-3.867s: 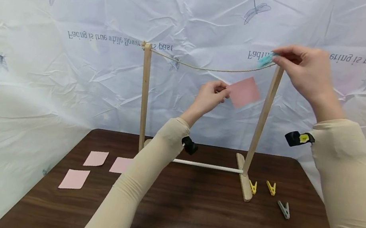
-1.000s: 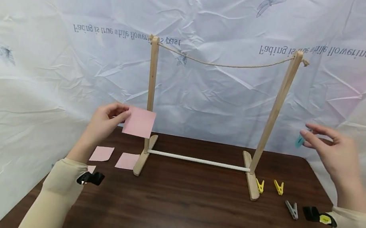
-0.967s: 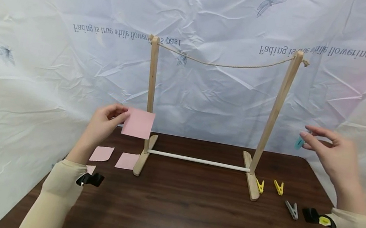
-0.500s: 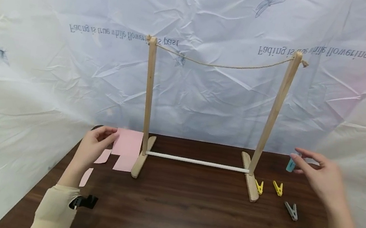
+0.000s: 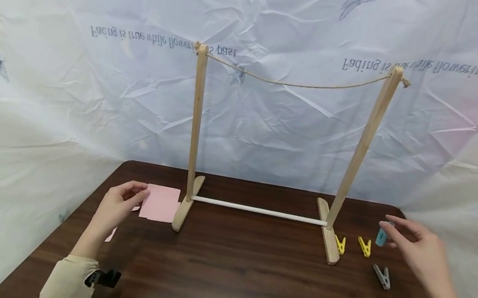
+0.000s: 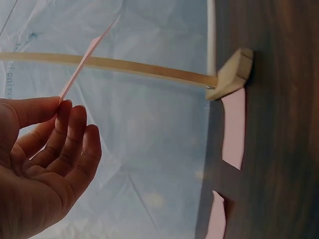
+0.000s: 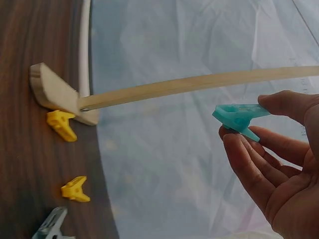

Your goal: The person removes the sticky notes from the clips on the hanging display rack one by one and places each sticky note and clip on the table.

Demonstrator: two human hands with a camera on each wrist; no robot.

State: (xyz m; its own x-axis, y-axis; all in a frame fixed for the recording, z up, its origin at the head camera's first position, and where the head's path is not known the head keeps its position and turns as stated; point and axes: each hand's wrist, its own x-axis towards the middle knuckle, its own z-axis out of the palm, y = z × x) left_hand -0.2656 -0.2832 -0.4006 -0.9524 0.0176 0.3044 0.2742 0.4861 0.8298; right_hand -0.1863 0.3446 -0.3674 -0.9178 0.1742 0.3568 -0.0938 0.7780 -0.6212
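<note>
My left hand [image 5: 116, 207] pinches a pink square of paper [image 5: 159, 202] by its edge. In the left wrist view that paper [image 6: 84, 59] is seen nearly edge-on between thumb and fingertips, raised above the table. In the head view it overlaps another pink sheet lying by the stand's left foot. At the right, my right hand [image 5: 421, 250] holds a teal clothespin [image 5: 382, 235] between thumb and fingers. The right wrist view shows the clothespin [image 7: 237, 116] with the thumb on one handle. Between the hands stands a wooden frame [image 5: 196, 121] with a sagging string [image 5: 288, 84] across its top.
Two yellow clothespins [image 5: 364, 246] and a grey clothespin [image 5: 382, 277] lie on the dark wooden table [image 5: 246, 277] right of the frame. More pink papers [image 6: 234, 129] lie at the left, partly hidden by the left hand. A white rod [image 5: 257, 210] joins the frame's feet.
From up near the string, both hands have come down and apart toward the table's sides. The left still carries the pink paper, the right the teal clothespin. The string hangs bare throughout.
</note>
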